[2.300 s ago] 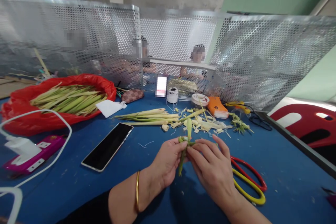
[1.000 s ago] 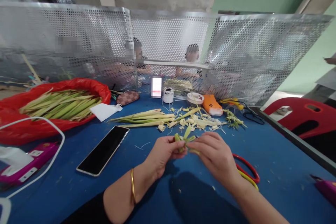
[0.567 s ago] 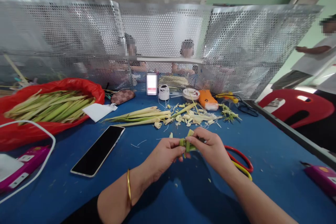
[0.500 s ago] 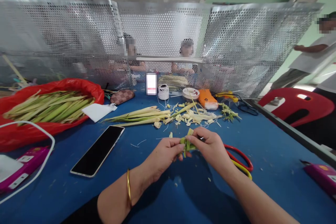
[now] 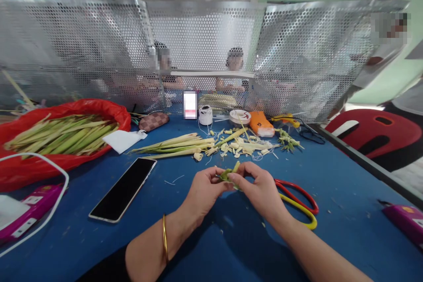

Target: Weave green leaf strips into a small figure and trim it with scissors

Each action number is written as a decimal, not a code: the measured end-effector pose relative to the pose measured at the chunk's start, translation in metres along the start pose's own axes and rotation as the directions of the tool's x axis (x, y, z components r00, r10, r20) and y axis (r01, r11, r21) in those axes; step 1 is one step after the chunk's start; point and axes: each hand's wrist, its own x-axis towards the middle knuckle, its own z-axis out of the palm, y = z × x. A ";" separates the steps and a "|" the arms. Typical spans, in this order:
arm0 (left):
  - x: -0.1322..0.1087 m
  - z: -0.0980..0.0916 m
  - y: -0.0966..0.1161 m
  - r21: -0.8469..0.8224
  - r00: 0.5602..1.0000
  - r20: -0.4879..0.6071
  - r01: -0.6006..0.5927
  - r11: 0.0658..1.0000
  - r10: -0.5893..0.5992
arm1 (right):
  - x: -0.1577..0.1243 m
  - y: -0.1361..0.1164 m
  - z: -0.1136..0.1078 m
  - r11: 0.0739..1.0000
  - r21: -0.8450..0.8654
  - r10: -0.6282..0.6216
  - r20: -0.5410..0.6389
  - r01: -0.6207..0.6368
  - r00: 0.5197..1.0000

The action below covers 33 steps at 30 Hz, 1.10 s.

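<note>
Between my two hands is a small folded piece of green leaf, one strip end poking up from it. My left hand pinches its left side with thumb and fingers. From the right, my right hand grips the same piece, thumb laid across its front. My fingers cover much of the leaf. Scissors with one red and one yellow handle lie on the table beside my right hand, their blades hidden behind it. Beyond my hands lie a bundle of long pale-green leaves and a heap of cut scraps.
A red plastic bag of leaves fills the left side, with a phone and a purple power strip nearer. String, tape and an orange packet stand before the perforated metal screen. People are beyond it.
Both hands have turned the leaf piece, and my right hand has shifted slightly left, showing more of the scissors' handles. The person at the right has moved behind the screen's edge.
</note>
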 end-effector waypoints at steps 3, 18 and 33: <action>0.000 0.000 -0.001 -0.025 1.000 -0.009 -0.027 0.999 0.027 | -0.001 -0.001 0.001 0.983 0.144 0.116 0.022 -0.118 0.993; 0.004 -0.007 0.004 0.196 0.998 0.066 -0.017 0.980 0.004 | 0.009 0.003 -0.019 0.472 -0.483 -0.592 0.446 0.737 0.671; 0.006 -0.018 0.003 0.607 0.980 0.158 -0.190 0.771 0.118 | 0.004 0.000 -0.010 0.828 -0.313 -0.359 0.339 0.464 0.869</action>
